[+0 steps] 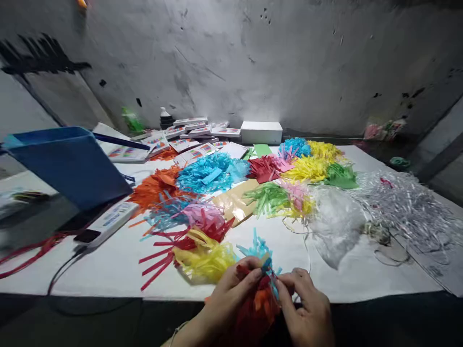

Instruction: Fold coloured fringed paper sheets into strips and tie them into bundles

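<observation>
Paper fringe in blue and red [263, 295] bunches between the two hands at the near edge of the white table [390, 284]. The left hand [237, 284] pinches its gathered top between thumb and fingers, likely to keep the strips from spreading. Opposite, the right hand [307, 311] has thumb and fingertips drawn together at the same spot, perhaps for fine control; whether they grip a thread, I cannot tell. Just beyond the left hand, yellow fringe [208, 258] overlaps red strips [159, 253], probably within easy reach. Farther out, silver tinsel [408, 207] spreads at the right, seemingly apart to avoid tangling.
</observation>
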The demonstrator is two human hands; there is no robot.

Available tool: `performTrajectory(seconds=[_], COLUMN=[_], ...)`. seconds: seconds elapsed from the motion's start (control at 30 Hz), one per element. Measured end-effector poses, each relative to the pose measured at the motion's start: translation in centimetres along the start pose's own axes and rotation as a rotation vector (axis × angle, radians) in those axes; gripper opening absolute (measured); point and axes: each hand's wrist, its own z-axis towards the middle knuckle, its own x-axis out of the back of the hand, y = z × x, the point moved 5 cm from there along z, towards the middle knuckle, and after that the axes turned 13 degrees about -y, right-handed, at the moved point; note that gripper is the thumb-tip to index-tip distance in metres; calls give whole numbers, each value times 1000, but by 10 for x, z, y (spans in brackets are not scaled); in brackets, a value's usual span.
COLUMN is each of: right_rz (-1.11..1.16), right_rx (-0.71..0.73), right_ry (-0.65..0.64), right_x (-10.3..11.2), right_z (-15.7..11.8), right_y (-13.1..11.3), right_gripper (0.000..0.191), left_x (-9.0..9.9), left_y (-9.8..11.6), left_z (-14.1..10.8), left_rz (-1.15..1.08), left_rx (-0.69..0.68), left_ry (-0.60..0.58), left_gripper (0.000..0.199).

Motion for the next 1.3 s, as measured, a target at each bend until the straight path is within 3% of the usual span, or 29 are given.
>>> performTrajectory(seconds=[0.1, 0.17, 0.27, 0.37, 0.43, 0.53, 0.6, 0.67, 0.73, 0.77, 0.83, 0.9, 0.97, 1.1, 1.2, 1.3], right_rz=[69, 233, 523, 425, 273, 358, 459, 367, 121, 7, -135, -142, -50, 192, 190, 107], right_rx=[-35, -132, -304, -248, -124, -18, -18, 44, 215, 313, 443, 402, 231, -107, -139, -41], right_ry=[-150, -259, -354, -289, -129, 228, 294, 120, -124, -192, -195, -115, -65, -91, -120, -146], right_x=[0, -1, -6, -5, 1, 16, 18, 13, 2, -3, -7, -5, -3, -5, -7, -7], right_z=[5, 8, 12, 21, 25, 20, 16, 19, 23, 24, 25, 27, 27, 17, 14, 15], right_y=[9, 16, 20, 15, 12, 19, 24, 15, -5, -15, -27, -25, -11, 22, 25, 15], right_gripper=[21, 19, 36, 31, 25, 16, 11, 9, 16, 21, 23, 17, 12, 17, 19, 17], left_x=[-2, -4, -5, -6, -7, -9, -10, -11, -12, -12, -12, -9, -3, 6, 10, 8], left_y=[10, 16, 23, 25, 23, 20, 19, 20, 20, 20, 20, 23, 25, 21, 12, 7], left_z=[-4, -5, -6, -6, -6, -5, -4, -2, -1, 0, 1, 2, 2, 2, 3, 3], left_rz=[270, 460, 708, 867, 904, 834, 774, 758, 762, 760, 753, 716, 645, 336, 19, -110], left_rx=[-23, -54, -105, -84, -40, 59, 118, 147, 170, 176, 157, 96, 32, 6, 42, 66], left_ry=[-54, -80, -97, -134, -181, -251, -265, -255, -257, -259, -242, -176, -84, 36, 73, 56], left_gripper=[38, 36, 30, 27, 27, 29, 31, 31, 30, 29, 25, 19, 17, 31, 36, 39])
